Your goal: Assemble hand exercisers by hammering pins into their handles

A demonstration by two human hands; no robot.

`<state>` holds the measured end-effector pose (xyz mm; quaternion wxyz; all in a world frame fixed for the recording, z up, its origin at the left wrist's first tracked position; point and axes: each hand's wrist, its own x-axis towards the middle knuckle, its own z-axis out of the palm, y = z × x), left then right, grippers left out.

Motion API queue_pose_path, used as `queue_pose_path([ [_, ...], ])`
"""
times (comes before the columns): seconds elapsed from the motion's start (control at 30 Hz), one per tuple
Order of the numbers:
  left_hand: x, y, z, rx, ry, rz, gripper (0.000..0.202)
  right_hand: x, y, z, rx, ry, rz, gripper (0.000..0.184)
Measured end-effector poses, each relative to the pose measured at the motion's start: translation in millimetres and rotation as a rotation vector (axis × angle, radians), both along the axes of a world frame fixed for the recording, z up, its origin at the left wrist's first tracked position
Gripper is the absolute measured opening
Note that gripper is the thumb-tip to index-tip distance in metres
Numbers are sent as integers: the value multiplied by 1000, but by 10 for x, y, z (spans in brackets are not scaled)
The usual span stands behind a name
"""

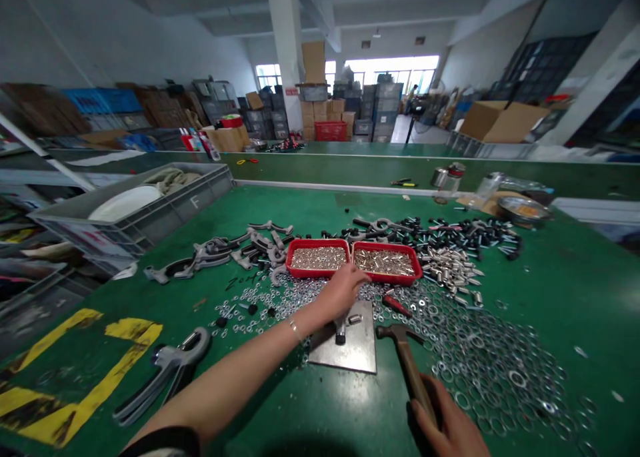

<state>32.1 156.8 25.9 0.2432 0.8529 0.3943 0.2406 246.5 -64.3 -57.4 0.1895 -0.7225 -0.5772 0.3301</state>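
Note:
My left hand (341, 293) reaches forward over a flat steel plate (363, 350), fingers curled down on a small upright metal part (341, 330) standing on the plate. A short silver pin (355, 319) lies beside it. My right hand (450, 424) grips the wooden handle of a hammer (407, 358), whose head rests near the plate's right edge. Two red trays (318, 257) (385, 262) of small silver parts sit just beyond my left hand. Loose washers (480, 357) spread across the green table.
Grey metal handle castings (210, 254) lie left of the trays, one assembled tool (165, 370) nearer me. Black and silver bolts (450, 240) pile at the right. A grey crate (145, 210) stands at the left. A metal bowl (523, 209) and jars sit far right.

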Motion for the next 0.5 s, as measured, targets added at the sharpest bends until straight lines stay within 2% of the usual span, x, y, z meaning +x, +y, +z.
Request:
queue_pose_path([
  [0.07, -94, -508, -89, -207, -175, -55, 19, -23, -3, -10, -7, -5, -3, 49],
  [0.17, 89, -1282, -385, -468, -268, -139, 18, -110, 49, 4, -35, -21, 14, 45],
  [0.2, 202, -1487, -497, -523, -240, -184, 20, -137, 64, 9, -39, -20, 31, 45],
  [0.27, 387, -1760, -660, -495, -146, -256, 21, -169, 75, 10, -39, -5, 59, 48],
  [0.33, 395, -1846, -688, -421, -113, -359, 29, -164, 65, 2, -17, 26, 38, 49],
  [0.4, 191, -1758, -580, -362, -148, -394, 31, -127, 52, 1, 15, 91, -21, 45],
  [0.43, 36, -1656, -496, -346, -180, -346, 30, -100, 51, 9, 14, 132, -56, 45],
  [0.5, -291, -1366, -327, -373, -250, -88, 22, -30, 72, 50, -4, 190, -139, 50],
])
